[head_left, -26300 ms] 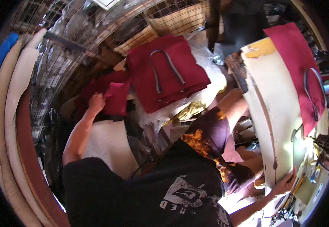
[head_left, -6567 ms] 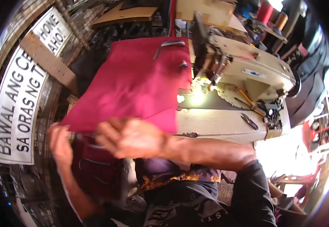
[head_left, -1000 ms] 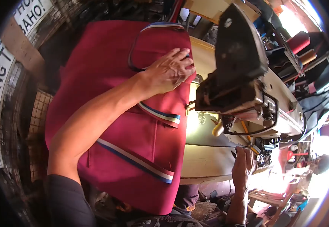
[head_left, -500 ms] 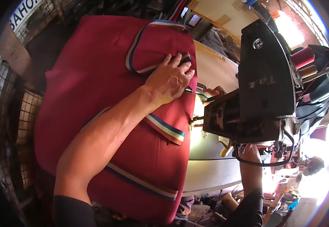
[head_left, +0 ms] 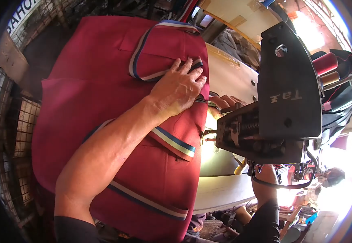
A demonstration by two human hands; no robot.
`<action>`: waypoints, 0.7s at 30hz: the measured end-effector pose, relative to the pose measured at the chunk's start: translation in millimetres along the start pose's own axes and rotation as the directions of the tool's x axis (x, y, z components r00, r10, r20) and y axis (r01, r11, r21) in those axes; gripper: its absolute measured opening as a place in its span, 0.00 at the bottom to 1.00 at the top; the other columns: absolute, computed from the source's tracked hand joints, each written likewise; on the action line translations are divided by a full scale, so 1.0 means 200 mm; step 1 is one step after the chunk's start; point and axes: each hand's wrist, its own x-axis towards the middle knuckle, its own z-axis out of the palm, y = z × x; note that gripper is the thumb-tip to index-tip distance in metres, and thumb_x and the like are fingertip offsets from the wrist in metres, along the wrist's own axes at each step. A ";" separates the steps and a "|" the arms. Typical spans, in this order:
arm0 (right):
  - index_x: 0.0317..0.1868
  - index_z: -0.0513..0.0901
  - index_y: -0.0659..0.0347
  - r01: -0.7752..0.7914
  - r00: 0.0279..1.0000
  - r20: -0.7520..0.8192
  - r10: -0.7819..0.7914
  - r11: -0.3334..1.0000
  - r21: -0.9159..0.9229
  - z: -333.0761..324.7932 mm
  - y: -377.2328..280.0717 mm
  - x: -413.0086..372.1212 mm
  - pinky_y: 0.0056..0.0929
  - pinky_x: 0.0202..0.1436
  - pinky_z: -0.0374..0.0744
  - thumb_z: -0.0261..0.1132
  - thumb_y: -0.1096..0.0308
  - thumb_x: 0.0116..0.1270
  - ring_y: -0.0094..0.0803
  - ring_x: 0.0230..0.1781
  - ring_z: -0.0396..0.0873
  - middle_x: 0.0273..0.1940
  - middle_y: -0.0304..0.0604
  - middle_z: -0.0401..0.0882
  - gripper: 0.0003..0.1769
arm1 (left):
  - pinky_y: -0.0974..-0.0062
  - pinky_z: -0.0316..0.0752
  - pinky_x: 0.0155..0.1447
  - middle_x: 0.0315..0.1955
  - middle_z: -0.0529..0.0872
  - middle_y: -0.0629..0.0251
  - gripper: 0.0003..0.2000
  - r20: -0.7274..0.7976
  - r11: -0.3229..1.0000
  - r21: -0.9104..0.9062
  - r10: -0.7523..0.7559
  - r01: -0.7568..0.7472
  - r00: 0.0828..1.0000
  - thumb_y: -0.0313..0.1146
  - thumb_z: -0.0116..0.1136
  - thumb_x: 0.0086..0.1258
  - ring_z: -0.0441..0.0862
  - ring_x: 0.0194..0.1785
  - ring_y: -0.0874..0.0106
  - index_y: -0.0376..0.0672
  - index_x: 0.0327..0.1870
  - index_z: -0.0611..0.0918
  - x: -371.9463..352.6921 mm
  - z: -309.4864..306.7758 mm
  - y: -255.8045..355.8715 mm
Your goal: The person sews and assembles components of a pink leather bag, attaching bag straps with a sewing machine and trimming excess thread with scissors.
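My left hand (head_left: 178,87) lies spread and flat on a large red fabric piece (head_left: 82,105), fingertips over the end of a striped strap (head_left: 137,52) near the fabric's right edge. My right forearm (head_left: 266,184) passes behind the sewing machine (head_left: 290,85). Beyond it, the curled fingers of my right hand (head_left: 227,100) show, partly hidden by the machine head. They close on a dark metal tool that looks like scissors (head_left: 202,99), its tip at the fabric edge beside my left hand. The needle and presser foot (head_left: 204,135) stand at that same edge.
More striped webbing (head_left: 176,143) crosses the fabric lower down. A red thread spool (head_left: 325,63) sits on the machine's far side. The pale machine table (head_left: 224,192) runs beneath. Wire mesh (head_left: 26,129) is at left; a cluttered floor lies below.
The red fabric and my left hand have shifted slightly left. More of my right hand's fingers shows behind the machine. The view has tilted a little.
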 end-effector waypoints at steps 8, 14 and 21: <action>0.62 0.83 0.64 -0.026 1.000 0.017 0.026 1.000 0.017 -0.05 0.00 0.01 0.46 0.48 0.84 0.72 0.71 0.68 0.51 0.48 0.84 0.52 0.54 0.82 0.22 | 0.45 0.63 0.81 0.70 0.80 0.52 0.22 -0.003 1.000 -0.014 -0.006 0.006 1.000 0.30 0.61 0.72 0.71 0.77 0.47 0.39 0.67 0.83 0.00 0.00 0.00; 0.62 0.83 0.64 -0.132 0.991 -0.005 0.133 0.990 0.047 -0.33 -0.16 -0.23 0.46 0.48 0.84 0.72 0.72 0.69 0.50 0.48 0.84 0.52 0.54 0.82 0.22 | 0.45 0.62 0.82 0.74 0.74 0.49 0.23 -0.029 0.999 -0.010 -0.033 0.033 0.999 0.30 0.59 0.72 0.69 0.79 0.47 0.37 0.67 0.82 0.00 0.02 0.00; 0.61 0.84 0.64 -0.522 0.847 0.001 0.532 0.830 0.196 -0.61 -0.55 -0.80 0.46 0.49 0.83 0.72 0.73 0.68 0.50 0.47 0.83 0.51 0.53 0.81 0.21 | 0.59 0.80 0.61 0.49 0.89 0.49 0.15 -0.089 0.975 -0.217 -0.057 0.037 0.994 0.26 0.59 0.70 0.86 0.56 0.52 0.34 0.55 0.85 0.08 -0.19 -0.08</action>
